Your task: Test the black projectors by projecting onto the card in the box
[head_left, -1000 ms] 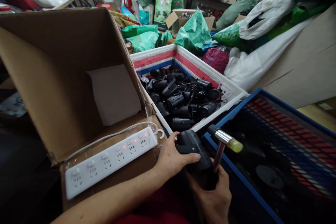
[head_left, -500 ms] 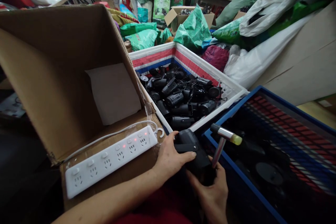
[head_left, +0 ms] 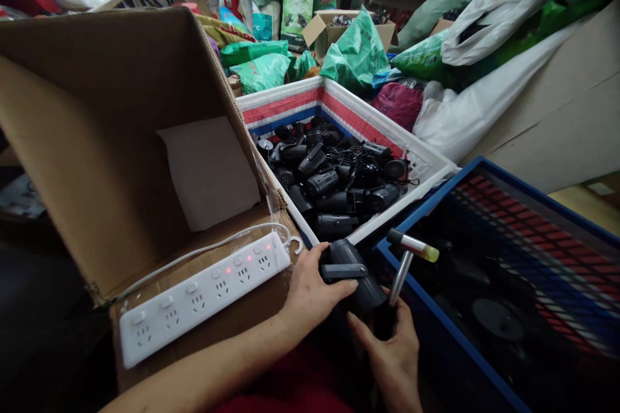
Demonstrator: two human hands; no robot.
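My left hand (head_left: 312, 284) grips a black cylindrical device (head_left: 356, 271) with a grey strip-like bracket along its side; the thumb presses on its near side. My right hand (head_left: 394, 352) is closed around the lower end of the same device, its thumb against the body. A small mallet (head_left: 401, 276) with a steel shaft, one black face and one yellow face rises from the right hand, head up. The fingers hide the lower part of its handle. Similar black devices (head_left: 323, 182) with cords lie heaped in a white-rimmed crate (head_left: 387, 224) just ahead.
A white power strip (head_left: 206, 297) with some red lights lies on a cardboard box (head_left: 53, 161) to the left. At right stands a blue crate (head_left: 450, 329) holding dark parts. Green bags (head_left: 358, 55) and a white sack (head_left: 465, 119) lie behind.
The device has turned slightly in my hands, so its side bracket shows more clearly. The mallet head has shifted a little to the left and tilted.
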